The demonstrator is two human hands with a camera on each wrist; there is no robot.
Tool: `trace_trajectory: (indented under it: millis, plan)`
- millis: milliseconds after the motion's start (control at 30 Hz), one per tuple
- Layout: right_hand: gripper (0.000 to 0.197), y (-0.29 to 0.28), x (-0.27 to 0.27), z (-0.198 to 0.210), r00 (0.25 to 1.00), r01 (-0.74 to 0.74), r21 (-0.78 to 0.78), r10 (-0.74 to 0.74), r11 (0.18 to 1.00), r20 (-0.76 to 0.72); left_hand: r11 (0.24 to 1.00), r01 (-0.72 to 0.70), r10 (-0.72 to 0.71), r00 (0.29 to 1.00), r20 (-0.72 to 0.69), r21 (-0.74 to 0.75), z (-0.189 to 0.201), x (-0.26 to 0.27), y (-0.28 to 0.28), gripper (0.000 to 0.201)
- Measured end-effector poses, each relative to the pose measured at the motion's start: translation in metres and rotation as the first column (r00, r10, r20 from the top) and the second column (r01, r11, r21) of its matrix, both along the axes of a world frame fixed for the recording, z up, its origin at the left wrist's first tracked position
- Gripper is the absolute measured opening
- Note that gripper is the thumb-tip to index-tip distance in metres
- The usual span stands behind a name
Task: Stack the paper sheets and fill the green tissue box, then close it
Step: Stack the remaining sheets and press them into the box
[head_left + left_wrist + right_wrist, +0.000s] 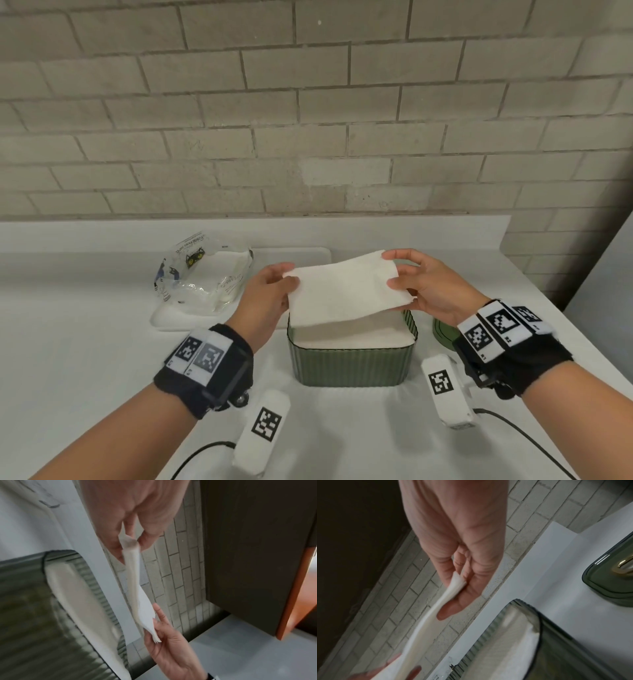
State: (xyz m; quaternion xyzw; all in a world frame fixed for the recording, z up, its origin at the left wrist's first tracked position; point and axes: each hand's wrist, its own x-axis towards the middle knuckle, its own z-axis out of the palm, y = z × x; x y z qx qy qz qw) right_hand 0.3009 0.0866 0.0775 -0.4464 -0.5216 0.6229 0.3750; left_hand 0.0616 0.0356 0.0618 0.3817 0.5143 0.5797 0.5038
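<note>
A thin stack of white paper sheets (346, 291) hangs tilted just above the open green ribbed tissue box (352, 363). My left hand (274, 284) pinches the stack's left end (130, 547) and my right hand (407, 274) pinches its right end (456, 581). White sheets (356, 334) lie inside the box, nearly up to its rim. The green lid (443, 330) lies on the counter right of the box, mostly hidden behind my right wrist; in the right wrist view the lid (611, 580) shows a gold handle.
A crumpled clear plastic wrapper (202, 274) sits on a white tray (171, 317) at the back left. The white counter (85, 342) ends at a low ledge below a brick wall (308, 120). Tagged white devices with cables hang under both wrists.
</note>
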Motion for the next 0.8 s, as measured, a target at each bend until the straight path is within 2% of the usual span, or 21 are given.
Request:
trace_trajectory:
  millis: [67,133,200,267,300,433,567,600,667,700,733,800]
  plan:
    - [0.037,-0.002,0.001,0.001,1.0,0.02,0.028,-0.02,0.999,0.017,1.0,0.01,-0.009,0.995,-0.104,0.006,0.002,0.003,0.003,0.025]
    - [0.034,-0.004,0.002,-0.004,0.989,0.055,0.064,-0.063,0.996,0.131,0.999,-0.008,0.019,0.95,-0.313,0.037,0.002,0.008,0.005,0.023]
    - [0.03,-0.004,0.003,-0.014,0.931,0.072,0.13,-0.113,0.989,0.348,0.999,0.004,0.016,0.85,-0.527,0.037,-0.004,0.014,0.007,0.022]
    - [0.024,-0.004,0.002,-0.024,0.812,0.054,0.204,-0.162,0.977,0.561,0.999,0.034,-0.025,0.714,-0.7,-0.002,-0.016,0.019,0.012,0.023]
    - [0.022,-0.005,0.0,-0.027,0.761,0.044,0.238,-0.186,0.97,0.621,0.999,0.04,-0.04,0.65,-0.759,-0.018,-0.023,0.021,0.015,0.024]
    - [0.021,-0.009,-0.006,-0.032,0.582,-0.047,0.287,-0.207,0.957,0.787,0.997,0.07,-0.07,0.479,-0.875,-0.041,-0.035,0.024,0.023,0.025]
    - [0.023,-0.015,-0.008,-0.029,0.441,-0.104,0.242,-0.173,0.965,0.881,0.992,0.125,-0.042,0.37,-0.928,0.005,-0.037,0.022,0.022,0.023]
    - [0.024,-0.018,-0.008,-0.026,0.386,-0.144,0.263,-0.19,0.954,0.903,0.989,0.144,-0.014,0.316,-0.949,0.033,-0.035,0.02,0.019,0.024]
    - [0.03,-0.024,-0.008,-0.019,0.283,-0.25,0.365,-0.292,0.897,0.913,0.975,0.212,0.035,0.161,-0.986,0.069,-0.03,0.016,0.011,0.027]
    - [0.032,-0.026,-0.008,-0.017,0.288,-0.308,0.421,-0.338,0.853,0.896,0.966,0.254,0.022,0.108,-0.994,0.049,-0.027,0.014,0.005,0.03]
    - [0.034,-0.027,-0.008,-0.016,0.327,-0.366,0.452,-0.342,0.814,0.881,0.958,0.286,-0.029,0.069,-0.997,-0.008,-0.025,0.013,0.0,0.031]
    - [0.039,-0.027,-0.008,-0.018,0.413,-0.47,0.416,-0.223,0.779,0.883,0.937,0.289,-0.21,0.02,-0.977,-0.196,-0.021,0.011,-0.008,0.035]
